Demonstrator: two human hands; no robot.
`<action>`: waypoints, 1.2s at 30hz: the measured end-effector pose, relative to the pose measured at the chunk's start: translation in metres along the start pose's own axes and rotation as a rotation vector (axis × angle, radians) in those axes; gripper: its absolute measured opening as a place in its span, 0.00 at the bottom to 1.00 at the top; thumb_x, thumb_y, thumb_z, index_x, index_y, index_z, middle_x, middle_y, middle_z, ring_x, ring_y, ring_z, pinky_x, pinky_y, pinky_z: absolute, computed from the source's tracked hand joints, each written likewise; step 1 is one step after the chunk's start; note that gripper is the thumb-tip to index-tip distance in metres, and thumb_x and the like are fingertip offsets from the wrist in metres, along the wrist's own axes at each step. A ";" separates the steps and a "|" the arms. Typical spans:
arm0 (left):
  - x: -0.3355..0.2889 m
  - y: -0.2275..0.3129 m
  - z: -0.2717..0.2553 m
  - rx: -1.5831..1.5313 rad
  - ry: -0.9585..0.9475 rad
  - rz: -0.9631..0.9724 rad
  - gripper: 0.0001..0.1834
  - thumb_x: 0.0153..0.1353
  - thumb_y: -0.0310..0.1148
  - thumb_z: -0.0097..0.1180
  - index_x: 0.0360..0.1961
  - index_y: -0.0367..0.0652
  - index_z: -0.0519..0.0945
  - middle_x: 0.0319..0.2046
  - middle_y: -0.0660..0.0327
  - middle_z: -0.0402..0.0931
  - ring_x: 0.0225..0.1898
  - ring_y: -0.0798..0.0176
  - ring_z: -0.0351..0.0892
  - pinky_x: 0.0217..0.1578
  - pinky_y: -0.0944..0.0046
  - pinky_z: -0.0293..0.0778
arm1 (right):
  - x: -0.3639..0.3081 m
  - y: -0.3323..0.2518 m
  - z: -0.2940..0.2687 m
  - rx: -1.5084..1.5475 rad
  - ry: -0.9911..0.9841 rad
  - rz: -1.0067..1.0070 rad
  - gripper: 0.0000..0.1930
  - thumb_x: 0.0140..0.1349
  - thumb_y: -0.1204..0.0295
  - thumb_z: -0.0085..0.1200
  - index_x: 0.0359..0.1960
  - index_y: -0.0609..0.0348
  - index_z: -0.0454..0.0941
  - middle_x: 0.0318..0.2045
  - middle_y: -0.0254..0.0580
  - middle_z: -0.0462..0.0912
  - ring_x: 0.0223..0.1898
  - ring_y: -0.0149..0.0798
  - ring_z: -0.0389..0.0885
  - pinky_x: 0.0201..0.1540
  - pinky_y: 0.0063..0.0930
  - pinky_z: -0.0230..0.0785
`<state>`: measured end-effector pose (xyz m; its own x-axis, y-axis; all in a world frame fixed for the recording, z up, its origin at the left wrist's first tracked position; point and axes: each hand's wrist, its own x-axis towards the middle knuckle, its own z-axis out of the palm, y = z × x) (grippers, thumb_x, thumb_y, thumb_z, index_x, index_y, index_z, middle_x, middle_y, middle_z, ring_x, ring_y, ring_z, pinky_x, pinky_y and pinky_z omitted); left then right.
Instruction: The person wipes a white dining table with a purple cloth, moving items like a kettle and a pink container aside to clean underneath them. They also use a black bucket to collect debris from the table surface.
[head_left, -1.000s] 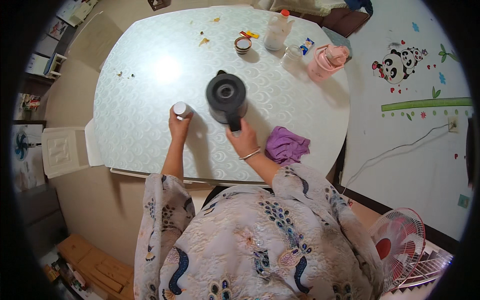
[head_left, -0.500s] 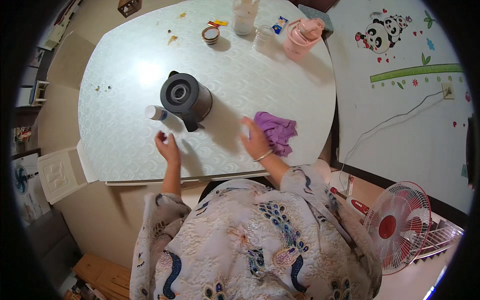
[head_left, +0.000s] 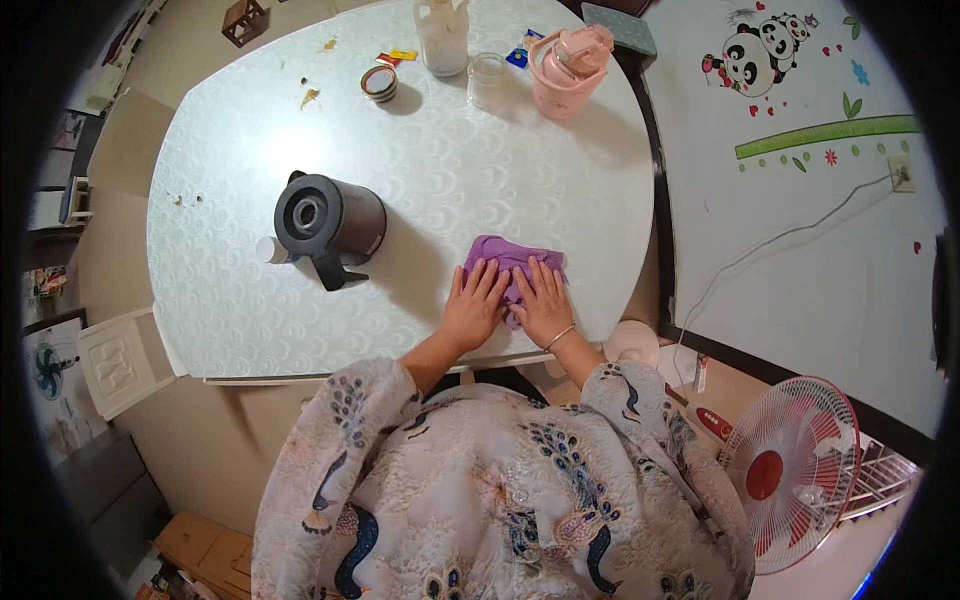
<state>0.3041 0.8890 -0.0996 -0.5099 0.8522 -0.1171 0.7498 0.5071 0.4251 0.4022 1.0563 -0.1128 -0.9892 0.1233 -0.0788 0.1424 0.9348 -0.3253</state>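
A purple cloth lies crumpled near the front edge of the table. Both palms are down on it, side by side. My left hand rests on its left part with the fingers stretched out. Spread over the right part is my right hand, a bangle on its wrist. The hands cover the lower part of the cloth. To the left stands a dark thermos jug with a black lid, its handle toward me. A small white-capped bottle is partly hidden behind the jug.
Toward the far edge are a striped jar lid, a tall clear container, a glass jar and a pink water bottle. Food scraps dot the table. A red and white fan stands at lower right.
My left hand has moved right, from beside the small bottle onto the cloth. My right hand has come down on it too, and the cloth is bunched smaller. The view has shifted slightly.
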 end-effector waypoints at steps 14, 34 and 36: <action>0.096 -0.119 -0.026 0.066 0.302 -0.402 0.38 0.56 0.35 0.55 0.70 0.46 0.61 0.71 0.45 0.51 0.73 0.43 0.46 0.70 0.45 0.45 | 0.207 -0.027 0.003 0.028 -0.069 -0.144 0.34 0.65 0.57 0.49 0.72 0.40 0.55 0.74 0.47 0.47 0.74 0.49 0.45 0.74 0.48 0.31; 0.090 -0.043 -0.013 0.031 0.164 -0.120 0.35 0.61 0.39 0.51 0.70 0.44 0.60 0.70 0.44 0.54 0.72 0.41 0.49 0.69 0.41 0.46 | 0.117 0.028 -0.015 -0.004 -0.056 -0.060 0.36 0.62 0.57 0.52 0.71 0.50 0.56 0.73 0.50 0.51 0.73 0.51 0.47 0.73 0.50 0.34; 0.048 -0.022 -0.004 0.004 0.072 -0.091 0.38 0.60 0.39 0.54 0.70 0.42 0.59 0.70 0.42 0.52 0.72 0.40 0.47 0.69 0.42 0.45 | 0.067 0.012 -0.018 0.000 -0.088 -0.070 0.36 0.61 0.57 0.54 0.70 0.51 0.57 0.72 0.50 0.52 0.73 0.51 0.48 0.73 0.51 0.35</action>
<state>0.2617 0.9187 -0.1113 -0.6045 0.7914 -0.0905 0.7008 0.5824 0.4120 0.3367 1.0821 -0.1056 -0.9899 0.0282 -0.1387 0.0733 0.9402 -0.3326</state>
